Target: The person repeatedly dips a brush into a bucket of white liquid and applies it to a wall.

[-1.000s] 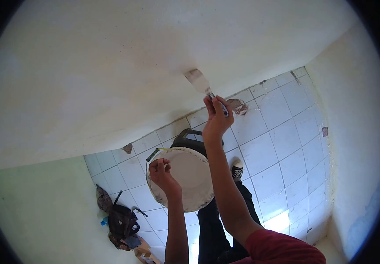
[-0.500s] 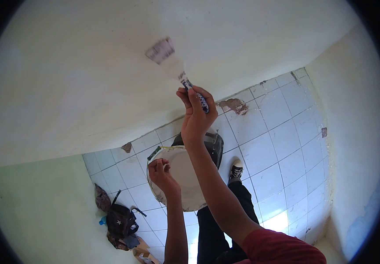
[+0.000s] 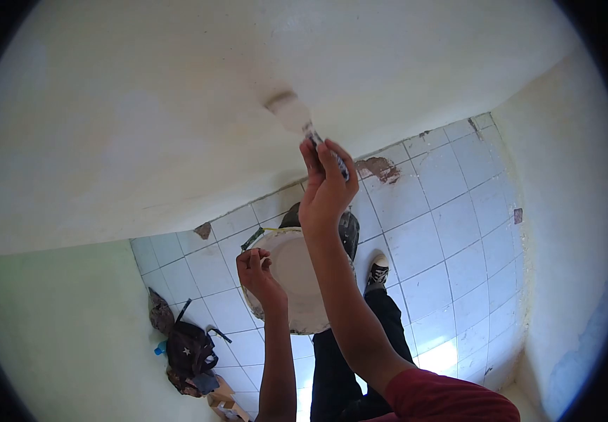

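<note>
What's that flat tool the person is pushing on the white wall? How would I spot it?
Start at the big white wall above the tiled floor. Follow the raised right hand up to its fingertips. There the putty knife sticks out, its wide blade smeared white and lying against the wall; the left hand holds a round white plate instead.

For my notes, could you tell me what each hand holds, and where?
The right hand grips the putty knife by its handle; the left hand holds the round white pan at its rim.
</note>
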Demonstrator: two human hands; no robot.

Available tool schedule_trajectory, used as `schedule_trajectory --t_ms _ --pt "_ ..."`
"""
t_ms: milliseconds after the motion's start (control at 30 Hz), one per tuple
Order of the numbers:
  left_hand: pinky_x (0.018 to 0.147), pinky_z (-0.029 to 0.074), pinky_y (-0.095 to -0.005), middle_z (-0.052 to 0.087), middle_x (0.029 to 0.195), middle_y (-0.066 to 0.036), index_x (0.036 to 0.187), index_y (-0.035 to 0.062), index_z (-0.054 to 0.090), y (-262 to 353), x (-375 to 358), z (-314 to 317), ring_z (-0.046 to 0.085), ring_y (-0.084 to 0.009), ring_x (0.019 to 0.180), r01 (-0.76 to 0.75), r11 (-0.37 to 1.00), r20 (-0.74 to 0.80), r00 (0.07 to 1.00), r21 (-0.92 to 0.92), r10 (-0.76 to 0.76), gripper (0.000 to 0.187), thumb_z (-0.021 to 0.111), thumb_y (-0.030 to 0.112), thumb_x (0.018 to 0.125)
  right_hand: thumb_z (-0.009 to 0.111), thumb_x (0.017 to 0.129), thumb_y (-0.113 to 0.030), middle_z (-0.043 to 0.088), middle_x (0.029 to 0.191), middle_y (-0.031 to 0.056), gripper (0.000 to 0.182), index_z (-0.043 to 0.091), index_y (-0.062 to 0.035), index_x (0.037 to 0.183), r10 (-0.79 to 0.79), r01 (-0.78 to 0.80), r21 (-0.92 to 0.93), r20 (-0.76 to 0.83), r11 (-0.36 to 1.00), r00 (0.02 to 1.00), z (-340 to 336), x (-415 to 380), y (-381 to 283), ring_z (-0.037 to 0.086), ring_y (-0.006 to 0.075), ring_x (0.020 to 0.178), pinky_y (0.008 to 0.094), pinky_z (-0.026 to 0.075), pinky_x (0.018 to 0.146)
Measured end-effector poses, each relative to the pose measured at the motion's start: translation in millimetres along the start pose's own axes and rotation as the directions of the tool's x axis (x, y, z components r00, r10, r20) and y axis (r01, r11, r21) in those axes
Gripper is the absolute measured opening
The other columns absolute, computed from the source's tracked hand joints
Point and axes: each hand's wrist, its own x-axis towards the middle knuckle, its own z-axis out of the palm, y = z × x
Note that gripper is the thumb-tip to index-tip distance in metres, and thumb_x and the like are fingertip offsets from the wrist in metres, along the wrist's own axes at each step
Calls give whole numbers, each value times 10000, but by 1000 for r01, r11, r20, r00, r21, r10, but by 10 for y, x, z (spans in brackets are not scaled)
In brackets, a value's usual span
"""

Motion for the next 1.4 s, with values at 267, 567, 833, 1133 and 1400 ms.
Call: schedule_trajectory --t_ms 267,567,833,1133,1400 --pt "732 416 -270 598 849 -12 964 76 540 40 24 27 559 -100 806 2 1000 -17 1000 -20 -2 67 563 137 950 588 894 35 650 927 180 127 593 84 1011 -115 72 163 278 984 954 379 -107 -485 690 278 866 378 591 847" --pt "728 417 -278 583 835 -5 953 84 534 -22 8 130 551 -103 800 23 998 -21 999 -53 -24 45 559 122 950 572 891 51 644 907 179 98 599 80 980 -204 217 -231 80 949 976 -568 525 37 686 269 819 363 599 815" --pt "716 416 -276 563 819 -11 948 82 534 13 -110 298 527 -106 764 16 996 12 1000 -92 -15 45 560 119 951 608 873 43 640 916 157 125 596 87 989 -122 121 11 104 993 987 165 318 -526 686 270 845 359 598 833" --pt "712 388 -274 552 802 18 929 129 536 -82 -214 519 521 -103 754 11 997 -12 1000 -77 -12 109 618 200 919 597 895 26 653 930 168 119 598 69 1005 -166 142 96 315 985 934 326 410 -799 692 273 870 370 597 839" --pt "695 406 -267 556 804 -1 915 94 523 -144 -322 765 516 -104 732 30 993 -23 999 -111 -33 59 561 121 951 604 884 47 643 906 180 113 592 84 990 -218 236 -244 99 941 971 -664 1063 -418 683 261 807 366 606 793"
